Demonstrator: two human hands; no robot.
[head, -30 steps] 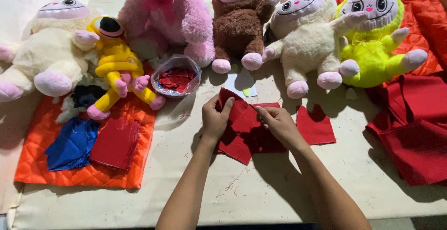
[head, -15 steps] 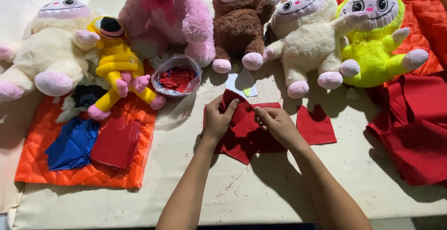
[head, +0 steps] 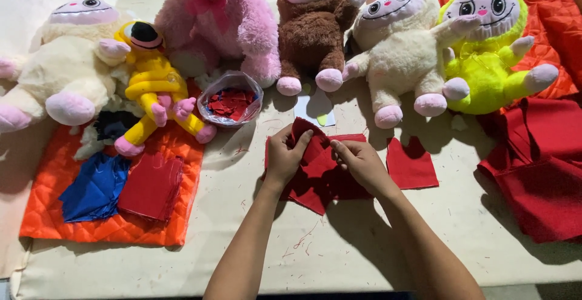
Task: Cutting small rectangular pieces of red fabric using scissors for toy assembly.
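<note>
Both hands are in on the red felt pieces (head: 321,172) mid-tabletop (head: 182,263), left hand (head: 286,154) pinching a raised corner, right hand (head: 359,161) closed on the edge beside it, apparently mid-fold, while another red square (head: 412,165) lies untouched alongside.

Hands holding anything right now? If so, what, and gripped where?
Both hold the red fabric piece: left hand pinches its raised top edge, right hand pinches a fold near its middle.
</note>
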